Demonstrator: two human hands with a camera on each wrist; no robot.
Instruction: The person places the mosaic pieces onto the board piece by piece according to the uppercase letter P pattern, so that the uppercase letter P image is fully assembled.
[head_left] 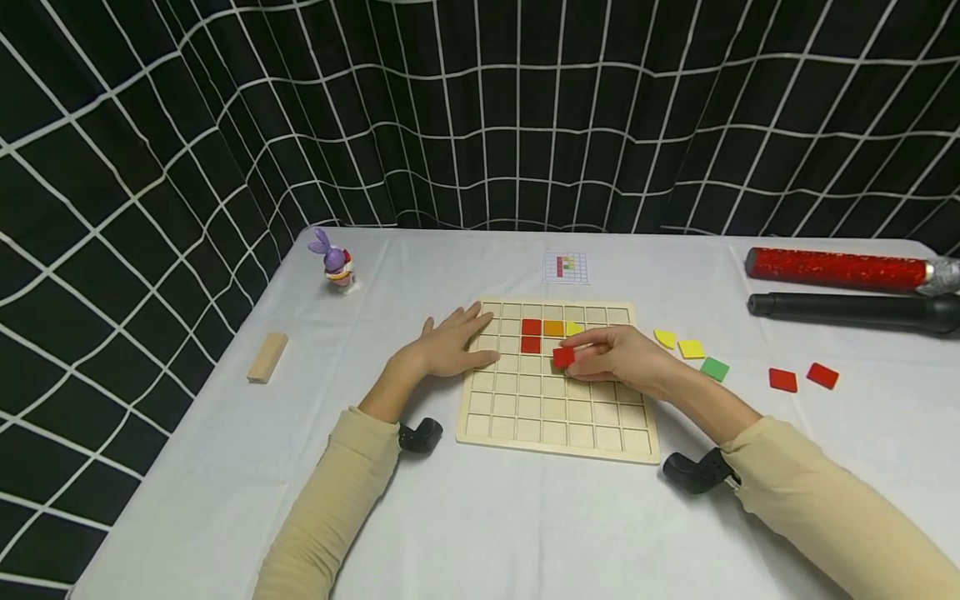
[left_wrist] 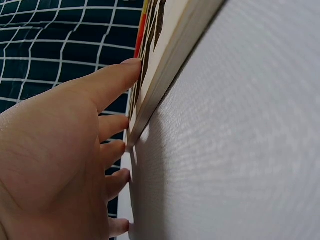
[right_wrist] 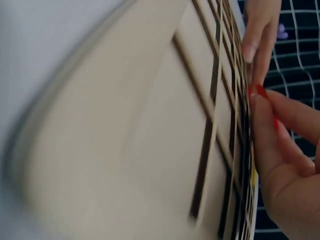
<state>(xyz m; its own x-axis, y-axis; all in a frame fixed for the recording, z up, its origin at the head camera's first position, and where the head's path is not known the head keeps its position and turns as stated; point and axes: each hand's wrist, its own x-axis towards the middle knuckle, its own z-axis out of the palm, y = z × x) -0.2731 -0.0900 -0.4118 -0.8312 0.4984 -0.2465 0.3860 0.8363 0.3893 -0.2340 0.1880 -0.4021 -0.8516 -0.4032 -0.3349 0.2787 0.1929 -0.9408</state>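
A wooden grid board [head_left: 527, 431] lies on the white table. In its upper rows sit two red square tiles, an orange tile [head_left: 553, 328] and a yellow tile [head_left: 573, 329], the last partly behind my fingers. My right hand [head_left: 618, 360] pinches a red square tile [head_left: 563, 358] just over the board, right of the lower red tile [head_left: 531, 344]. In the right wrist view thumb and fingers grip that red tile [right_wrist: 261, 92]. My left hand [head_left: 452, 343] rests with spread fingers on the board's left edge; the left wrist view shows its thumb [left_wrist: 122, 75] touching the rim.
Right of the board lie two yellow pieces, a green tile [head_left: 715, 368] and two red tiles. Farther right are a red tube [head_left: 836, 267] and a black one [head_left: 847, 310]. A printed grid card [head_left: 566, 267] lies behind; a wooden block [head_left: 267, 357] and purple-eared figurine [head_left: 337, 263] stand left.
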